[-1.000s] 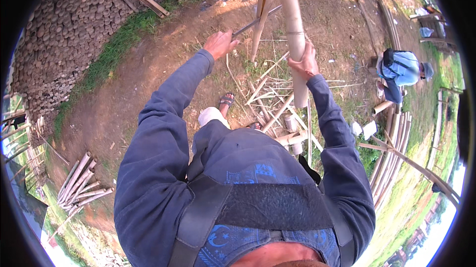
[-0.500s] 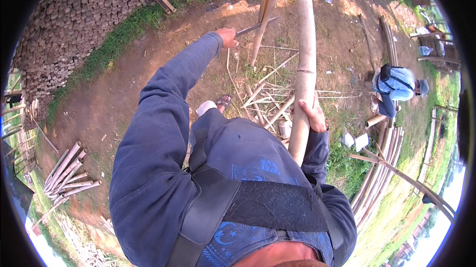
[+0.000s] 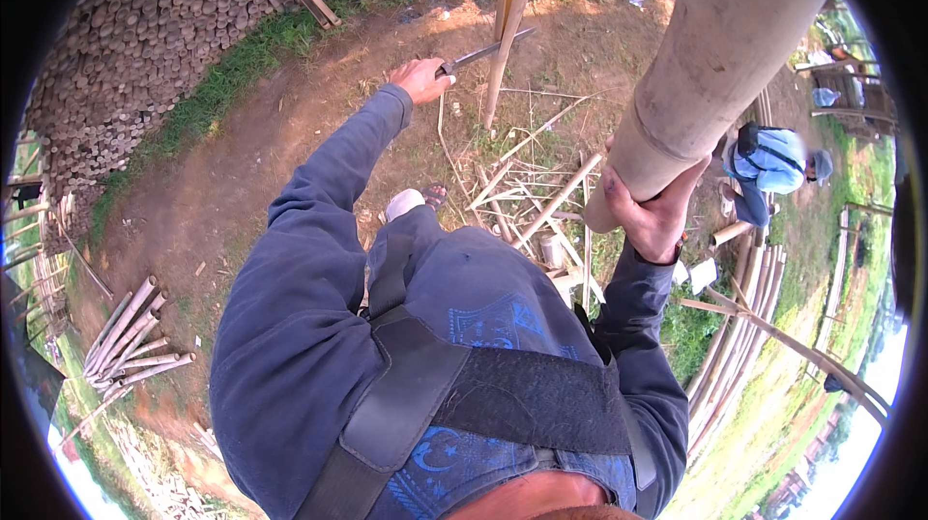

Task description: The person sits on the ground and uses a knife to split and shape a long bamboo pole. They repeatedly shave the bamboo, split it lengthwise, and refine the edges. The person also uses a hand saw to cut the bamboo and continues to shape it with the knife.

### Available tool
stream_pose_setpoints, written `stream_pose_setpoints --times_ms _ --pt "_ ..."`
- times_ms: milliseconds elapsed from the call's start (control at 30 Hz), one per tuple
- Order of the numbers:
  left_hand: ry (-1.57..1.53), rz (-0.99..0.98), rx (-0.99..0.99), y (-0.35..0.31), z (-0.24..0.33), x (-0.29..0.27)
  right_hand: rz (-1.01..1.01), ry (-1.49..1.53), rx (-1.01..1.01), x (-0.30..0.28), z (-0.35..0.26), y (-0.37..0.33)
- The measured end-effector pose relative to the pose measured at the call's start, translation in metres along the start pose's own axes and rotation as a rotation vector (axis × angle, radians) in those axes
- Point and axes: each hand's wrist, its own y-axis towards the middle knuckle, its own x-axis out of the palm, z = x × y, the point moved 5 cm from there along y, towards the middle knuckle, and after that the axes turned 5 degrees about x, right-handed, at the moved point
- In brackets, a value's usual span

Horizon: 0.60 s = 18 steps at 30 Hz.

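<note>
While a knife point(image 3: 476, 57) is gripped by the tightly curled left hand point(image 3: 420, 81), a thick bamboo pole point(image 3: 710, 66) is held near its lower end by the right hand point(image 3: 657, 216), wrapped partway round, beside sticks point(image 3: 559, 203) scattered on the ground point(image 3: 242, 191).

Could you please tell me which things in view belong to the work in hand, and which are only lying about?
In use:
- knife, in the left hand
- thick bamboo pole, in the right hand

Seemingly just lying about:
- bamboo strips
- short poles, left
- long poles, right
</note>
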Motion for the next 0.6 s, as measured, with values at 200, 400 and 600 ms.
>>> stream_pose_setpoints --times_ms 200,400,600 --pt "-0.006 0.013 -0.026 -0.036 0.002 0.010 -0.215 -0.606 0.070 0.062 0.108 0.042" --pt "-0.059 -0.051 -0.109 -0.063 -0.025 0.033 -0.554 -0.931 0.567 0.088 0.259 -0.012" --pt "-0.132 -0.044 -0.072 -0.064 -0.040 0.041 -0.592 -0.780 0.612 0.096 0.263 -0.014"
